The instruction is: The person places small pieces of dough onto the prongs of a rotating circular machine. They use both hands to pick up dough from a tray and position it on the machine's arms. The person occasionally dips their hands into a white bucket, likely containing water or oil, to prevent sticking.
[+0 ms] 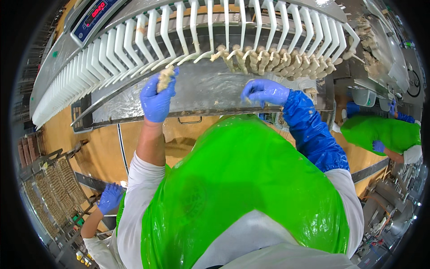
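My left hand [156,96], in a blue glove, is raised above the left part of a wet metal tray [201,89]. Its fingers are closed round a pale, lumpy piece of raw sausage [165,78] that sticks up past the thumb. My right hand [267,92], gloved in blue with a blue sleeve cover, hovers over the tray's right half. Its fingers bend together toward the left; whatever they may hold is too small to make out. Just beyond both hands, pale raw sausage links [264,60] hang in loops from the white hooks [210,27] of a curved rack.
A scale display [96,13] with red digits stands at the far left. Pale scraps lie on a metal surface [369,45] at far right. One co-worker in a green apron [380,134] is at right; another's gloved hand [109,197] shows lower left, near a loaded sausage trolley [56,193].
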The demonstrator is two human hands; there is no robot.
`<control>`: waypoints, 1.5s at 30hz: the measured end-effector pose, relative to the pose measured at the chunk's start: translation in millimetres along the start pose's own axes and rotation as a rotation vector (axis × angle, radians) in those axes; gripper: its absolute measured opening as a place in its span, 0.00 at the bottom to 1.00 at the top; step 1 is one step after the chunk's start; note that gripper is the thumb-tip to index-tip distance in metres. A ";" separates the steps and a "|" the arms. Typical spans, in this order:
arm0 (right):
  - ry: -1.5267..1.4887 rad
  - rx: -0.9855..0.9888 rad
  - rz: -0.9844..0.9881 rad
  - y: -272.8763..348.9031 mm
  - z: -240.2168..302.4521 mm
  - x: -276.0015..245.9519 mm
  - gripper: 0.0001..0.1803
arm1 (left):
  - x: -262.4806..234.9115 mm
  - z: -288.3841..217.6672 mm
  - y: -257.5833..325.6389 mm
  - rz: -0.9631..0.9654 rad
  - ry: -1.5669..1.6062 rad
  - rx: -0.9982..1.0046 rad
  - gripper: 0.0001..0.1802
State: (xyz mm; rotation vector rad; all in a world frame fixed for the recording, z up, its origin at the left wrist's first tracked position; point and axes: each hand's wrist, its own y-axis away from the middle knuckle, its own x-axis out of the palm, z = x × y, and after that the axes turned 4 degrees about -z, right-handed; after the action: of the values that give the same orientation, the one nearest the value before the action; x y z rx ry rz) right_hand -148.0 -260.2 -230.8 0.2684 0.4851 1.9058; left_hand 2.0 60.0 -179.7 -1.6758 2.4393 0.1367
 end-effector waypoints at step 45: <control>-0.091 -0.040 -1.189 135.0 -268.6 -209.9 0.23 | 165.5 98.9 7.4 0.438 -0.714 -0.029 0.43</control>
State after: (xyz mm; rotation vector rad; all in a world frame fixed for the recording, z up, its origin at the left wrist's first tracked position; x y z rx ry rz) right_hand -290.3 -552.6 -400.2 0.0065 0.4003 0.7378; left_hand -53.3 -71.5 -309.6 -0.8439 2.1709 0.6948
